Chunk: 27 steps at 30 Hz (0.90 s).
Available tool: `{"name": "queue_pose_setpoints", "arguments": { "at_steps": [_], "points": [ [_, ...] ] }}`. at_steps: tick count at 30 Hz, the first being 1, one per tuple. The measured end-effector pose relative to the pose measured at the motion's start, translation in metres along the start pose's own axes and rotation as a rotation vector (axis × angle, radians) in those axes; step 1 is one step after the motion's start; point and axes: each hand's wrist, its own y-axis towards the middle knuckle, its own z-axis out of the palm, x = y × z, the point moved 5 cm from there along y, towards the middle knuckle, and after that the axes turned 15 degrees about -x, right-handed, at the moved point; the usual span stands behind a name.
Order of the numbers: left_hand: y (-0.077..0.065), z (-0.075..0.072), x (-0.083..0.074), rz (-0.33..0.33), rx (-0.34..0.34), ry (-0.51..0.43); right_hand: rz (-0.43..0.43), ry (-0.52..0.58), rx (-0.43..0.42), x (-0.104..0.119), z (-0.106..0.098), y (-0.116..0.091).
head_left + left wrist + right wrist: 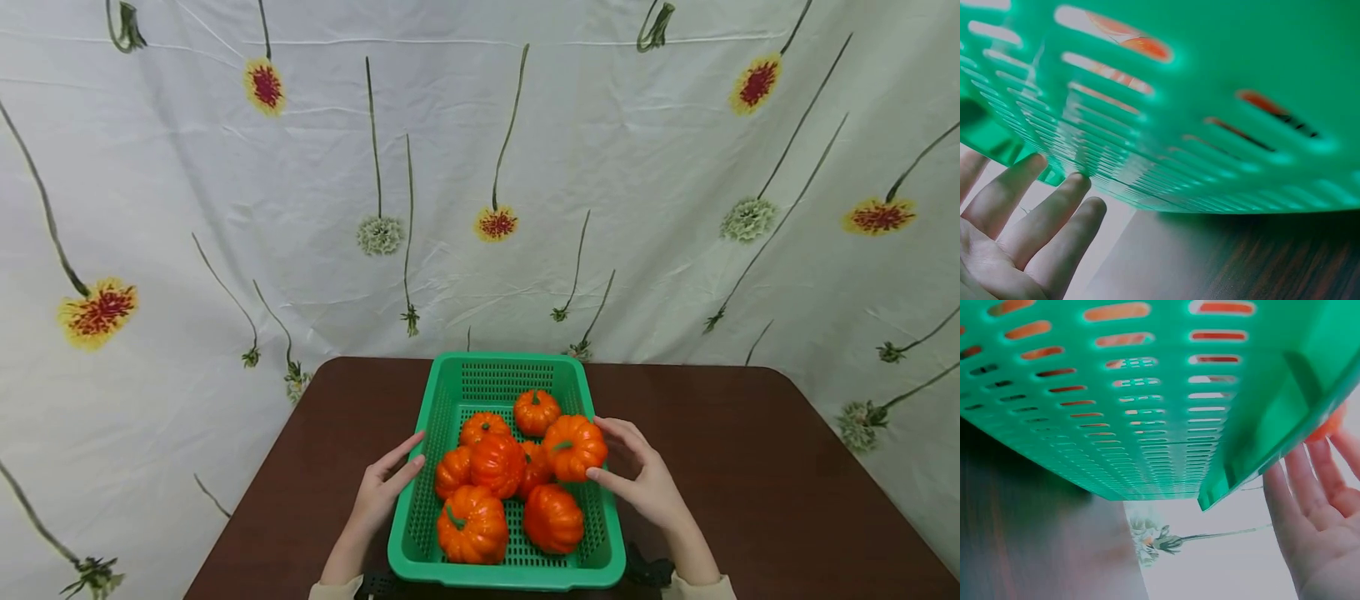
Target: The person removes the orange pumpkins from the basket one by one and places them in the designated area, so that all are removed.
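Note:
A green plastic basket [408, 512] holds several small orange pumpkins, among them one with a green stem [472, 527] at the near left. My right hand [648, 479] grips another pumpkin [574, 448] between thumb and fingers, over the basket's right rim. In the right wrist view, a sliver of that pumpkin [1329, 425] shows above the rim at the fingertips. My left hand [378, 492] is beside the left rim with fingers extended and nothing in it. The left wrist view has its fingers [1054, 215] spread close by the slotted basket wall [1210, 181].
The basket stands on a dark brown table [697, 433], whose surface extends to both sides. Behind the table hangs a pale cloth [315, 167] printed with flowers. A black object [648, 571] lies beside the basket's near right corner.

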Motion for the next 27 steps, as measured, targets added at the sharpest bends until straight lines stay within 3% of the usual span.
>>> {"name": "queue_pose_setpoints", "arguments": {
  "at_steps": [11, 15, 21, 27],
  "points": [
    [-0.001, 0.000, 0.000, 0.000, 0.007, -0.016, 0.038, 0.104, -0.230, -0.005, -0.015, 0.000],
    [0.000, 0.000, -0.001, 0.014, 0.009, -0.018, 0.112, 0.142, -0.347, -0.011, -0.021, 0.001],
    [0.001, 0.000, -0.001, 0.014, 0.018, -0.026, 0.239, 0.098, -0.521, -0.024, -0.031, -0.002],
    [0.001, 0.000, 0.000, 0.006, 0.015, -0.021, 0.306, 0.065, -0.593, -0.031, -0.035, -0.003]
  ]
}}
